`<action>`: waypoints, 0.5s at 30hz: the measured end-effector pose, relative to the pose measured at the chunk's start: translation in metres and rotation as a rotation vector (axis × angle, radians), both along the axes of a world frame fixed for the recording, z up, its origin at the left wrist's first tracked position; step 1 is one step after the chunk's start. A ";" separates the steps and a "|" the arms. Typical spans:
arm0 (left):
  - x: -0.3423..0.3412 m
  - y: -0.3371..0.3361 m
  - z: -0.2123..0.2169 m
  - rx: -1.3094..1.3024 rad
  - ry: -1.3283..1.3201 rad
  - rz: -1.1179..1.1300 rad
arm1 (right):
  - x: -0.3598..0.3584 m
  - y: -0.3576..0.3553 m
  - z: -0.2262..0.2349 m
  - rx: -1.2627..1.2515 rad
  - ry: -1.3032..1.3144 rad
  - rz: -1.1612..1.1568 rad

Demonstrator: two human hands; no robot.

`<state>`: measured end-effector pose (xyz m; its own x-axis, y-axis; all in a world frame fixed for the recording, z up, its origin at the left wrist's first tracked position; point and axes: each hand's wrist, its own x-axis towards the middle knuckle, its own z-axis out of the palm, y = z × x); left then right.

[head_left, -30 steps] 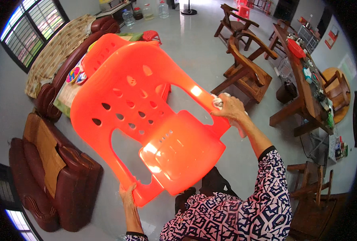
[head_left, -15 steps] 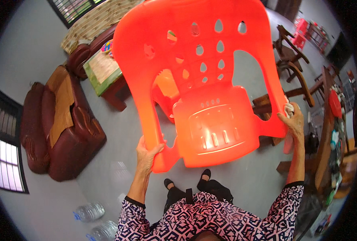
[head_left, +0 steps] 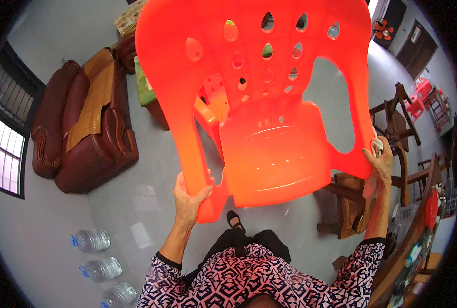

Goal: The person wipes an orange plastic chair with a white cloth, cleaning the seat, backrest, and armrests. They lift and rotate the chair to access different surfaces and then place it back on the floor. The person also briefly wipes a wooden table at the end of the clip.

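Note:
A red-orange plastic armchair (head_left: 269,159) is held up in front of me, off the floor, its pierced backrest reaching the top of the view. My left hand (head_left: 190,199) is closed round its left arm, thumb across the top. My right hand (head_left: 380,158) grips the right arm and also has a crumpled pale cloth (head_left: 377,146) pressed against it. The fingers under both arms are partly hidden. Through the left arm opening, part of another orange plastic chair (head_left: 215,105) shows beyond.
A dark red leather sofa (head_left: 97,159) stands at the left. Several large clear water bottles (head_left: 92,239) line the lower left floor. Wooden chairs (head_left: 395,118) and a long wooden table (head_left: 400,251) with things on it stand at the right. Farther off are a red stool (head_left: 416,107) and an orange-bladed fan (head_left: 383,30).
The view has turned and moved on, showing more bottles at left and a fan at far right. Both hands keep their hold on the chair, which stays raised before me.

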<state>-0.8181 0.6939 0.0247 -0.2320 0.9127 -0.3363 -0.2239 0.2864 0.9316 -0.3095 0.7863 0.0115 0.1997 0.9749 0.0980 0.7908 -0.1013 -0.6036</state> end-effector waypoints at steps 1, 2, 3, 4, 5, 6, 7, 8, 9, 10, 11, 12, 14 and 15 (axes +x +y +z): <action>0.000 -0.002 0.000 0.000 -0.013 0.002 | 0.000 0.002 0.002 -0.008 0.034 -0.001; -0.001 -0.005 -0.001 -0.004 -0.023 0.000 | -0.002 0.002 0.004 -0.024 0.030 -0.002; -0.001 -0.007 -0.001 -0.008 -0.032 0.000 | -0.005 0.003 0.007 -0.040 0.027 -0.002; -0.001 -0.011 0.002 -0.015 -0.023 0.010 | -0.007 0.003 0.009 -0.057 0.024 -0.001; 0.002 -0.013 0.006 -0.019 -0.016 0.017 | -0.005 0.004 0.007 -0.039 0.020 0.016; 0.002 -0.015 0.008 -0.018 -0.019 0.022 | -0.001 0.005 0.002 -0.015 0.006 0.031; 0.000 -0.017 0.009 -0.005 -0.028 0.027 | 0.003 0.006 -0.001 0.010 -0.008 0.048; -0.003 -0.022 0.012 -0.005 -0.031 0.041 | 0.001 0.007 0.001 -0.004 -0.062 0.075; -0.006 -0.028 0.015 -0.004 -0.034 0.056 | -0.002 0.007 0.002 -0.003 -0.051 0.072; -0.008 -0.032 0.018 -0.002 -0.041 0.063 | -0.005 0.007 0.004 -0.002 -0.041 0.071; -0.008 -0.037 0.023 0.002 -0.042 0.074 | -0.008 0.006 0.005 0.001 -0.023 0.074; -0.008 -0.042 0.027 0.005 -0.043 0.085 | -0.011 0.005 0.007 -0.014 -0.048 0.084; -0.011 -0.052 0.032 0.031 -0.044 0.099 | -0.016 -0.002 0.004 0.022 -0.065 0.098; -0.012 -0.055 0.033 0.045 -0.047 0.102 | -0.018 -0.004 0.002 0.042 -0.077 0.101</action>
